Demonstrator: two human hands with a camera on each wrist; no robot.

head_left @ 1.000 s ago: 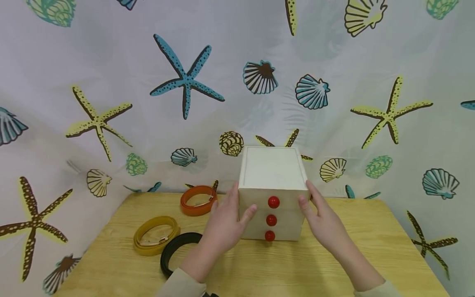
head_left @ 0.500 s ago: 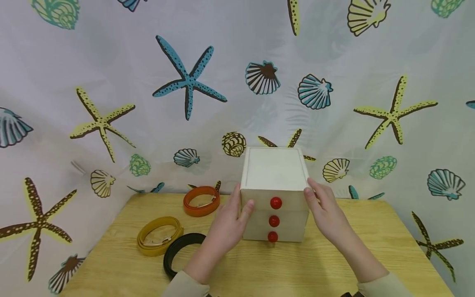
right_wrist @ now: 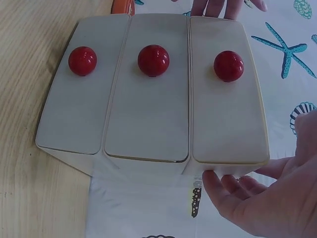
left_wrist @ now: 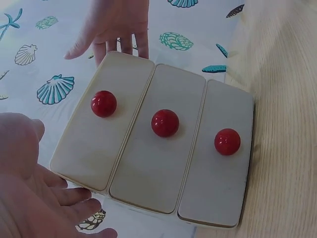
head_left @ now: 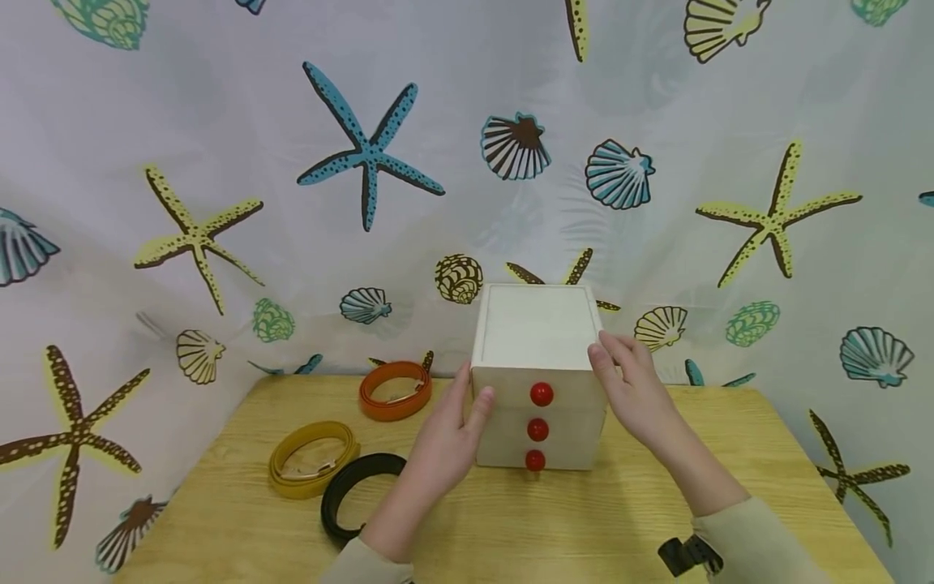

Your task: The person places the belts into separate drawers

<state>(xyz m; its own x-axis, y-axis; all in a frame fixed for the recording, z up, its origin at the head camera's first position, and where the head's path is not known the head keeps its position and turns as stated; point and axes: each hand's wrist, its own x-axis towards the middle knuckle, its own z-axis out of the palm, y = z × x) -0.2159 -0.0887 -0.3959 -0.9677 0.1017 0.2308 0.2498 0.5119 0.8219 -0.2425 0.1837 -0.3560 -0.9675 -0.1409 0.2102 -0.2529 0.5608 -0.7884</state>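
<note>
A small white drawer box point(head_left: 538, 328) with three stacked drawers stands on the wooden table, its front towards me. Each drawer has a round red knob point(head_left: 541, 394). My left hand point(head_left: 445, 438) lies along the box's left side, fingers extended and thumb near the front edge. At the upper right edge, my right hand point(head_left: 642, 393) touches the side with its fingers. In the right wrist view, the right hand's fingertips point(right_wrist: 213, 178) meet the side by the top drawer. The left wrist view shows the drawers shut and the left hand point(left_wrist: 29, 188) beside the box.
Coiled belts lie on the table point(head_left: 730, 462) to the left: an orange belt point(head_left: 397, 409) at the back, a yellow belt point(head_left: 302, 489) and a black belt point(head_left: 331, 511) nearer me. A patterned curtain point(head_left: 467, 219) hangs behind and at the sides.
My right hand has shifted slightly up along the box's right edge. The left hand stays at the left side, its thumb a little further left. The box and belts keep their places.
</note>
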